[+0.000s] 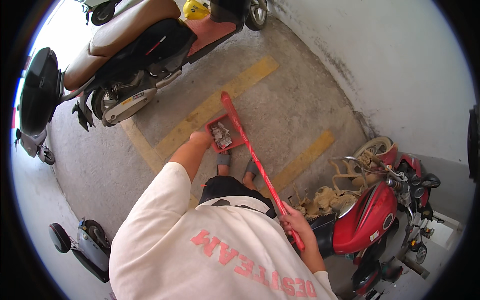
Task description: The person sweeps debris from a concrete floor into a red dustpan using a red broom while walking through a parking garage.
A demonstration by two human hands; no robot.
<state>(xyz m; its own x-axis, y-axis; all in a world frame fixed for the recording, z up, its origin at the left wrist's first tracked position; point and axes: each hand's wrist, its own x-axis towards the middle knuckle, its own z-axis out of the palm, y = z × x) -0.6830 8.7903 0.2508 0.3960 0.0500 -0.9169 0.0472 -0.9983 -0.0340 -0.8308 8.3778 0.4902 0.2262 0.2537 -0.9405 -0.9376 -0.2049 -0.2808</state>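
My right hand (295, 221) is wrapped round the upper end of a long red broom (260, 167), at the lower right of my body. The broom slants away up and to the left, and its narrow red head (228, 101) points past the far edge of a red dustpan (237, 142). Crumpled paper scraps (221, 135) lie in the pan's left part. At the pan's left side my left hand (201, 140) is closed on it; the exact grip is hidden by the hand. The broom's stick crosses in front of the pan's right side.
Grey concrete with yellow painted lines (220, 107) surrounds my sandalled feet. A scooter with a brown seat (130, 30) stands at the far left, a red motorcycle (367, 217) close on my right. A white wall (380, 55) bounds the far right; another scooter (92, 245) is at lower left.
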